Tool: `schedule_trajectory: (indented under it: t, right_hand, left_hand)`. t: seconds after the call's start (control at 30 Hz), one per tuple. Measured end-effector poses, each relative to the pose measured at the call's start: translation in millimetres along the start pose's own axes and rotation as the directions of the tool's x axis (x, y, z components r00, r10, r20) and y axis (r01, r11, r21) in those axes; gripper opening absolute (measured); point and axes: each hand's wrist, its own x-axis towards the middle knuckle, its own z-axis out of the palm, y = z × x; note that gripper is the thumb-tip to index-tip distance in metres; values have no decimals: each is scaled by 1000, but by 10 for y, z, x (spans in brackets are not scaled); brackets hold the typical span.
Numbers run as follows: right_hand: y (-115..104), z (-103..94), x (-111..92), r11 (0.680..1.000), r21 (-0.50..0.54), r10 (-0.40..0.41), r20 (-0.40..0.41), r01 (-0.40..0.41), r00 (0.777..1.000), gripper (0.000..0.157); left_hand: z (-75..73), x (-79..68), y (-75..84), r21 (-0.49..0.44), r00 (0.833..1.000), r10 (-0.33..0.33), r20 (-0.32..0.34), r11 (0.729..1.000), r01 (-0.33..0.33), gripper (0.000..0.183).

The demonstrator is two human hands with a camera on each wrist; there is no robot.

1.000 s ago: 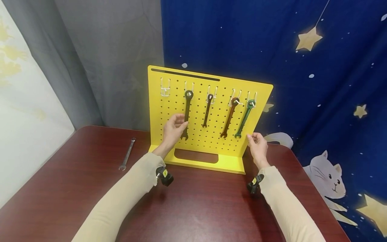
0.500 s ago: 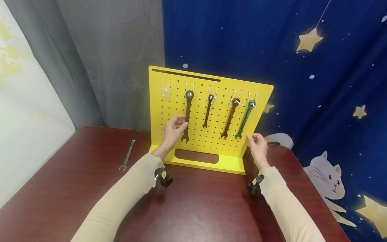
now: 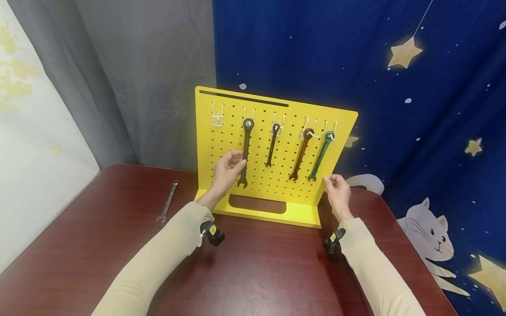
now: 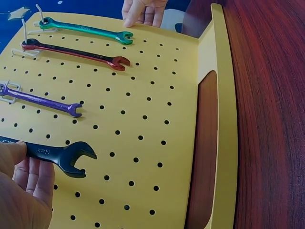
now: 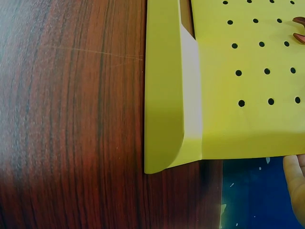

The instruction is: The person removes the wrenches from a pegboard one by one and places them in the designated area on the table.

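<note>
In the head view my left hand (image 3: 227,172) pinches the shank of a black combination wrench (image 3: 246,145). Its ring end hangs on a white hook, and its open end (image 4: 76,160) points down, standing a little off the yellow pegboard (image 3: 257,184). My right hand (image 3: 337,193) grips the pegboard's right edge, thumb in front and fingers behind. Between the hands hang a small purple wrench (image 4: 43,101), a red wrench (image 4: 78,54) and a green wrench (image 4: 88,29), each on its own hook. Only part of the right hand shows in the right wrist view.
A bare white hook (image 3: 217,116) is at the board's upper left. One silver wrench (image 3: 168,201) lies on the dark red table (image 3: 253,263), left of the board. The board's foot (image 3: 300,213) rests on the table. Grey and blue curtains (image 3: 284,44) hang behind.
The black wrench's lower end has shifted slightly downward in the head view, still in my left hand. The right hand stays at the board's edge.
</note>
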Motion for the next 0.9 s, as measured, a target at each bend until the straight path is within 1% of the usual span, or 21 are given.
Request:
schedule_trajectory:
  t: [0.03, 0.13, 0.23, 0.27, 0.37, 0.9]
  right_hand:
    - [0, -1, -1, 1000, -4, -1, 0, 1, 1000, 30]
    - [0, -2, -4, 1000, -5, 0, 1, 0, 1000, 30]
    - [3, -4, -7, 1000, -3, 4, 4, -4, 1000, 31]
    - [3, -5, -7, 1000, -2, 6, 5, -6, 1000, 31]
    - [7, -4, -7, 1000, 1, 10, 7, -10, 1000, 32]
    - [-12, -9, -7, 1000, 4, 24, 13, -24, 1000, 29]
  left_hand:
    - [-1, -3, 7, -3, 1000, -4, 4, 1000, 4, 31]
    - [-10, -99, 167, 6, 1000, -6, 12, 1000, 6, 30]
    - [-10, -107, 176, 13, 1000, -10, 9, 1000, 9, 28]
    - [-9, -109, 172, 16, 1000, -6, 7, 1000, 5, 27]
    - [-2, -25, 15, 7, 1000, -4, 4, 1000, 4, 25]
    - [-6, -43, 33, -58, 1000, -13, 15, 998, 13, 24]
